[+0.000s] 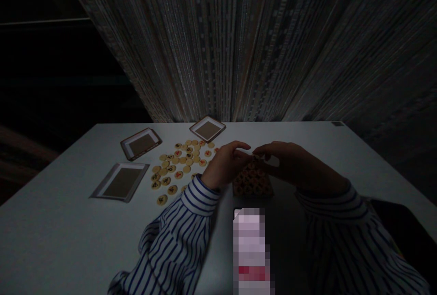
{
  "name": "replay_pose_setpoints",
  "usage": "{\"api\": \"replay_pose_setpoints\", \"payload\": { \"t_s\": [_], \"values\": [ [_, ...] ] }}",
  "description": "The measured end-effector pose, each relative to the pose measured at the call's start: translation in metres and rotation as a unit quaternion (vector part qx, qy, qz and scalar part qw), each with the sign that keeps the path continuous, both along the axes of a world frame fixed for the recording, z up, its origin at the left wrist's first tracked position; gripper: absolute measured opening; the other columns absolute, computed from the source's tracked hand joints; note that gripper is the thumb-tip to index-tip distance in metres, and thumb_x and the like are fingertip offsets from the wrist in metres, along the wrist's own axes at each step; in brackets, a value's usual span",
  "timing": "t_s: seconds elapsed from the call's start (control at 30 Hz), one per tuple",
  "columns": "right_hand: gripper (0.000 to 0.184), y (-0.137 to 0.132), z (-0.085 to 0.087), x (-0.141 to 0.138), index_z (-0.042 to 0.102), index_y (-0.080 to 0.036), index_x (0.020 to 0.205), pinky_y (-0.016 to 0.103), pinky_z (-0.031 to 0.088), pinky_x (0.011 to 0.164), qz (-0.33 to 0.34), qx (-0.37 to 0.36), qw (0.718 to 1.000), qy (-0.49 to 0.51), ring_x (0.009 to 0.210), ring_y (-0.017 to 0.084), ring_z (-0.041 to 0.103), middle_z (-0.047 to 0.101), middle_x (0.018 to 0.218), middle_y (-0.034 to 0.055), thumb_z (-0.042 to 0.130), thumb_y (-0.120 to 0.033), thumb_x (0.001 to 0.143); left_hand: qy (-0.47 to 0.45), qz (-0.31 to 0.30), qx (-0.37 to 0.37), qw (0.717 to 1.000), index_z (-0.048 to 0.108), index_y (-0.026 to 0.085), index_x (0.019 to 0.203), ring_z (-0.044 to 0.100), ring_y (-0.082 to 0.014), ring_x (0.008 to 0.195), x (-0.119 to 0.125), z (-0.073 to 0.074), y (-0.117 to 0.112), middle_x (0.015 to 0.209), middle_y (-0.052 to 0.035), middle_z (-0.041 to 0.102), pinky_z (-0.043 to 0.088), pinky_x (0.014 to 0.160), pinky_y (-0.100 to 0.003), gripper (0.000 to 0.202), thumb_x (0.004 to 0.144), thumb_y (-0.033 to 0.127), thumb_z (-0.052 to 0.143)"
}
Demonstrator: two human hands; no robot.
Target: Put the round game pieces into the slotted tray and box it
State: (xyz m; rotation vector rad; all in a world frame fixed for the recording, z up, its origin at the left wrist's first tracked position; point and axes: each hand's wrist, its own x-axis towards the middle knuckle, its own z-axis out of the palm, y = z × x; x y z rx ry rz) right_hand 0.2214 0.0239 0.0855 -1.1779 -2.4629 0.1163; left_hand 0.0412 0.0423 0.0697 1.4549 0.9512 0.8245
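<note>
Both hands meet over a packed set of round xiangqi pieces (252, 182) near the middle of the table. My left hand (227, 163) is at its far left side, index finger stretched out and apart from the finger below. From the right, my right hand (290, 160) curves in, thumb and fingertips closed at a small dark xiangqi piece (255, 158). Left fingertips come close to that piece; whether they touch it I cannot tell. Loose xiangqi pieces (178, 175) with red or black characters, some blank side up, lie scattered left of my left hand.
Three flat rectangular framed items lie beyond and left of the pieces: one (140, 144), another at the back (207, 129), a third nearer (119, 182). A lit, pixelated screen (251, 245) is in front. A dark object (403, 222) is at right. A strand curtain (218, 49) hangs behind the white table (61, 222).
</note>
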Motion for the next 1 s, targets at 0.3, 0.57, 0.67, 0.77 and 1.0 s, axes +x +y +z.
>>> {"api": "replay_pose_setpoints", "payload": {
  "t_s": [0.3, 0.57, 0.67, 0.77, 1.0],
  "values": [
    [0.019, 0.001, -0.006, 0.002, 0.062, -0.020, 0.094, 0.024, 0.043, 0.060, 0.008, 0.016, 1.000, -0.003, 0.068, 0.014, 0.059, 0.066, 0.077, 0.0035, 0.055, -0.028, 0.078, 0.043, -0.010, 0.032, 0.999, 0.054, 0.010, 0.099, 0.059, -0.0089, 0.056, -0.001, -0.005, 0.002, 0.066, -0.0016, 0.066, 0.042, 0.049, -0.017, 0.024, 0.075, 0.011, 0.057],
    [0.017, 0.003, -0.010, 0.005, 0.064, -0.022, 0.090, 0.023, 0.040, 0.057, -0.043, -0.056, 0.991, -0.113, 0.064, 0.013, 0.059, 0.066, 0.074, 0.0025, 0.054, -0.030, 0.078, 0.325, -0.038, 0.238, 0.914, 0.068, 0.017, 0.088, 0.063, -0.0152, 0.078, -0.008, -0.012, 0.004, 0.084, -0.0051, 0.069, 0.047, 0.070, -0.025, 0.022, 0.082, 0.022, 0.047],
    [0.017, 0.002, -0.009, 0.002, 0.065, -0.023, 0.089, 0.024, 0.040, 0.057, -0.067, -0.098, 0.981, -0.151, 0.068, 0.015, 0.061, 0.067, 0.077, 0.0030, 0.056, -0.027, 0.075, 0.437, -0.075, 0.269, 0.855, 0.068, 0.019, 0.092, 0.063, -0.0186, 0.082, -0.007, -0.014, 0.001, 0.089, -0.0068, 0.068, 0.047, 0.071, -0.029, 0.025, 0.082, 0.021, 0.045],
    [0.019, 0.004, -0.012, -0.001, 0.066, -0.022, 0.089, 0.026, 0.043, 0.061, -0.070, -0.144, 0.971, -0.179, 0.074, 0.017, 0.062, 0.068, 0.083, 0.0041, 0.057, -0.024, 0.073, 0.508, -0.084, 0.295, 0.805, 0.067, 0.019, 0.092, 0.062, -0.0208, 0.082, -0.005, -0.016, -0.003, 0.088, -0.0086, 0.066, 0.047, 0.069, -0.030, 0.026, 0.082, 0.021, 0.044],
    [0.023, 0.012, -0.027, -0.005, 0.067, -0.019, 0.092, 0.029, 0.046, 0.063, -0.072, -0.184, 0.951, -0.239, 0.077, 0.020, 0.064, 0.069, 0.088, 0.0084, 0.054, -0.027, 0.075, 0.575, -0.111, 0.307, 0.750, 0.067, 0.016, 0.090, 0.062, -0.0224, 0.082, 0.001, -0.014, -0.006, 0.089, -0.0112, 0.064, 0.047, 0.068, -0.034, 0.030, 0.084, 0.016, 0.037]
  ]
}}
